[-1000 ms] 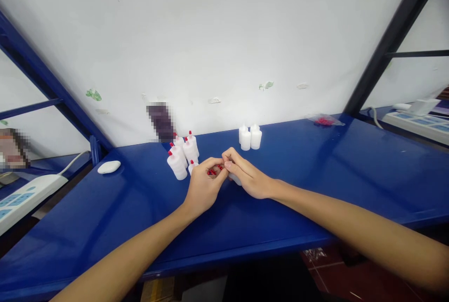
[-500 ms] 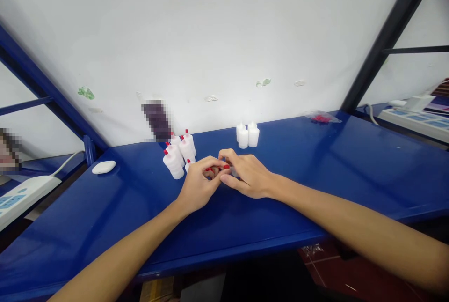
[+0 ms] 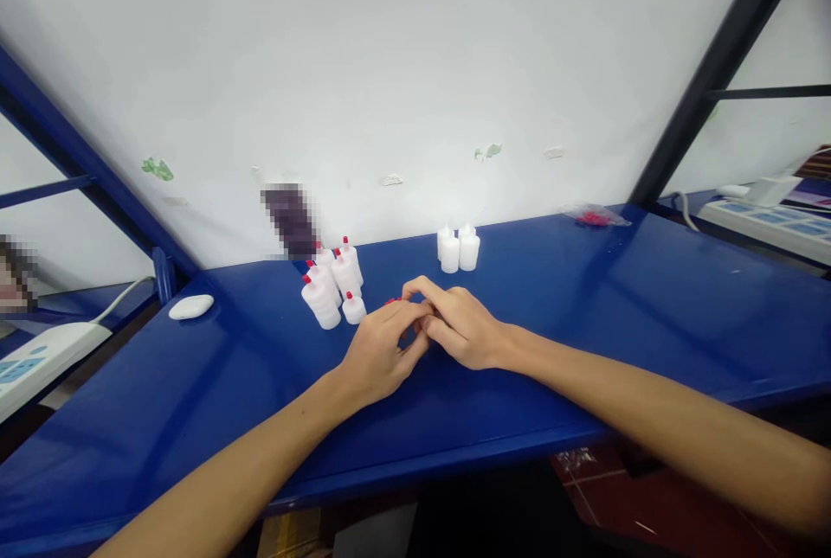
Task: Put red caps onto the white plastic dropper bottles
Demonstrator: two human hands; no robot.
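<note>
My left hand [image 3: 380, 349] and my right hand [image 3: 464, 329] meet over the table, fingertips pressed together and curled. Between them they enclose a small white squeeze bottle with a red cap, which the fingers now hide. My left fingers are closed at the cap end, my right fingers around the bottle. Just behind my left hand some loose red caps [image 3: 394, 301] show on the table. To the left stand several white bottles with red caps [image 3: 330, 288], and one short capped bottle [image 3: 354, 309] is nearest my left hand. Several uncapped white bottles [image 3: 458, 250] stand beyond my right hand.
A blue table [image 3: 584, 324] runs along a white wall. At its back right lies a clear bag of red caps [image 3: 594, 217]. A white rounded case [image 3: 191, 307] rests at the left. Power strips [image 3: 48, 359] flank the table, and a blurred dark object [image 3: 291, 221] leans against the wall.
My left hand has shifted slightly down and right, its fingers turning over the red cap, which was visible before. The short capped bottle is now more exposed. My right hand has barely moved.
</note>
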